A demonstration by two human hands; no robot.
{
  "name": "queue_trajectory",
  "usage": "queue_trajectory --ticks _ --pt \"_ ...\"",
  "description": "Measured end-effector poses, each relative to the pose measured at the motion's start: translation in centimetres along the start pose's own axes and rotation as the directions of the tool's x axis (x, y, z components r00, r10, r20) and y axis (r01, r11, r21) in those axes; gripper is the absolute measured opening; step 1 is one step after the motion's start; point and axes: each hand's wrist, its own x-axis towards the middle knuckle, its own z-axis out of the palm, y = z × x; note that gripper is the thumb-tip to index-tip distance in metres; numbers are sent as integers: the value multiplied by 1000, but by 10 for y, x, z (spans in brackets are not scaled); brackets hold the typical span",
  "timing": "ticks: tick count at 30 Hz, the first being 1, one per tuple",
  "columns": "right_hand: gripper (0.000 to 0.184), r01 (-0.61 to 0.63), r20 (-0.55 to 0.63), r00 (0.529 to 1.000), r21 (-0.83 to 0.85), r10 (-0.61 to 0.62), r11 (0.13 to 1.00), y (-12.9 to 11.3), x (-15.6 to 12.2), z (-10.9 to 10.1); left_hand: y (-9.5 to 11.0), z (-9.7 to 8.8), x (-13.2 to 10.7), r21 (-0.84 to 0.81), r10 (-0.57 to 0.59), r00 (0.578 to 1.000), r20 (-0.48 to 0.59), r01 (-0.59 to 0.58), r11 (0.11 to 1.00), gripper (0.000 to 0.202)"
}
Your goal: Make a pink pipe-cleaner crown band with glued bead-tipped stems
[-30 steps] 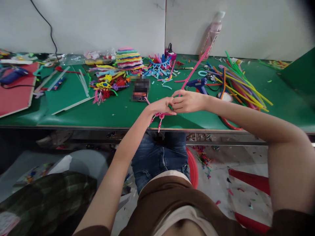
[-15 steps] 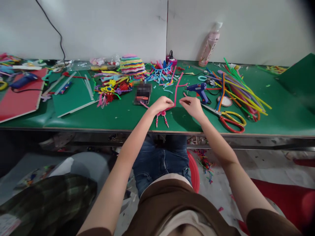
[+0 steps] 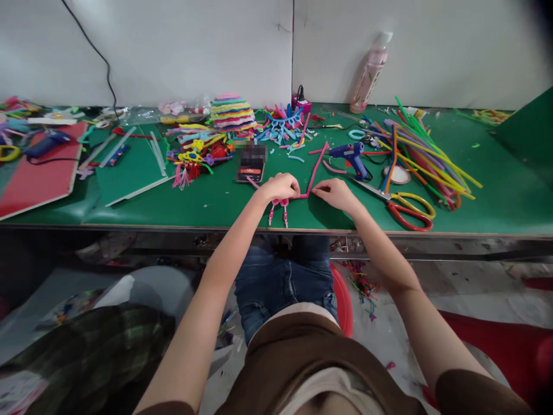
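My left hand (image 3: 281,187) is closed in a pinch on a pink pipe cleaner (image 3: 318,167) just above the green table. This pipe cleaner bends at a sharp corner, with one arm slanting up and away to the right. Below my left fingers hang pink looped shapes with two short beaded-looking strands (image 3: 285,215), close to the table's front edge. My right hand (image 3: 336,193) has thumb and finger pinched at the bend of the pipe cleaner; the exact contact is hard to make out. A phone (image 3: 251,163) lies just beyond my left hand.
Right of my right hand lie a blue glue gun (image 3: 352,157), scissors (image 3: 410,211) with red and yellow handles, and a pile of coloured pipe cleaners (image 3: 425,155). Finished-looking colourful pieces (image 3: 196,153) are heaped at the back left. A bottle (image 3: 369,78) stands against the wall.
Both hands have come slightly nearer the table's front edge. My right hand has closed in on the pink pipe cleaner's bend, and its free arm leans further right.
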Motion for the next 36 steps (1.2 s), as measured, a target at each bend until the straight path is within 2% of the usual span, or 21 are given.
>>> queue_trajectory --ticks 2,5,9,13,16,19,23,25,27,29,31,34,36 --pt "20 20 -8 1000 -13 -20 1000 -1 -5 -2 3 0 -2 26 -27 1000 12 27 999 7" --pt "19 12 -35 999 18 -11 1000 -1 -10 -5 7 1 -3 -23 -15 999 -30 15 1000 5" --pt "23 -35 -75 996 213 52 976 3 -5 -4 14 5 0 -169 59 982 -182 -90 981 3" --pt "29 21 -191 979 430 68 902 4 11 -3 25 11 9 -235 108 909 -402 -216 947 7" --pt "33 28 -259 956 546 137 837 1 21 -7 36 16 18 -213 94 844 -528 -239 947 6" --pt "37 20 -297 936 578 187 816 -3 30 -12 46 22 26 -174 92 806 -584 -236 956 9" --pt "36 28 -309 934 566 180 824 -4 43 -18 53 24 27 -104 128 790 -599 -236 966 16" --pt "31 26 -306 936 555 175 832 -3 50 -21 52 19 22 -20 155 748 -646 -220 975 19" --pt "25 30 -299 941 547 162 836 -2 56 -22 48 10 15 87 199 680 -706 -195 977 20" --pt "21 47 -274 954 535 121 843 -2 60 -23 43 -1 9 172 249 645 -723 -181 968 22" --pt "21 70 -234 970 510 60 857 -3 63 -22 38 -10 7 234 304 645 -701 -194 953 24" --pt "23 75 -173 985 470 9 879 -6 66 -18 31 -17 10 269 360 695 -623 -241 932 23" --pt "24 64 -149 989 477 9 877 -8 67 -15 26 -16 14 253 357 726 -588 -254 934 23"
